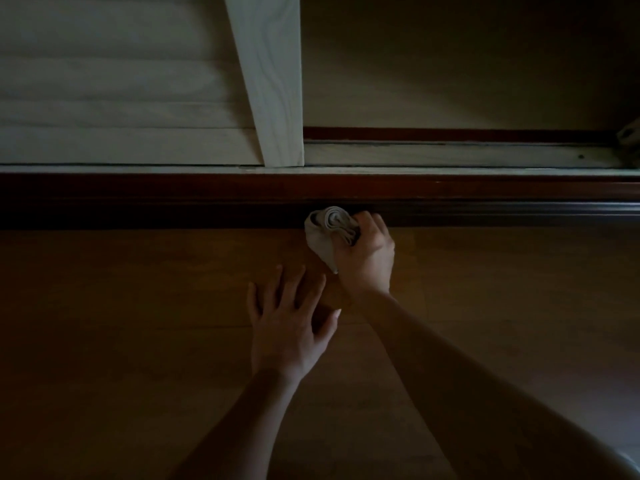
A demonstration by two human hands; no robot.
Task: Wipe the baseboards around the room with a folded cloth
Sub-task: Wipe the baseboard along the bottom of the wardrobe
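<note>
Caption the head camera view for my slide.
Right hand holds a folded cloth against the dark baseboard while the left hand spreads open over the floor.

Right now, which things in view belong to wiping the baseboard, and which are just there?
For the job: folded cloth, gripped by the right hand; dark baseboard; left hand, fingers spread.
Just there: louvred door; white post; door track; wooden floor.

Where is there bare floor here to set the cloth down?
Bare floor lies left of the left hand, along the baseboard, and right of the right hand. Crowded only mid-frame, where that hand grips the cloth.
</note>
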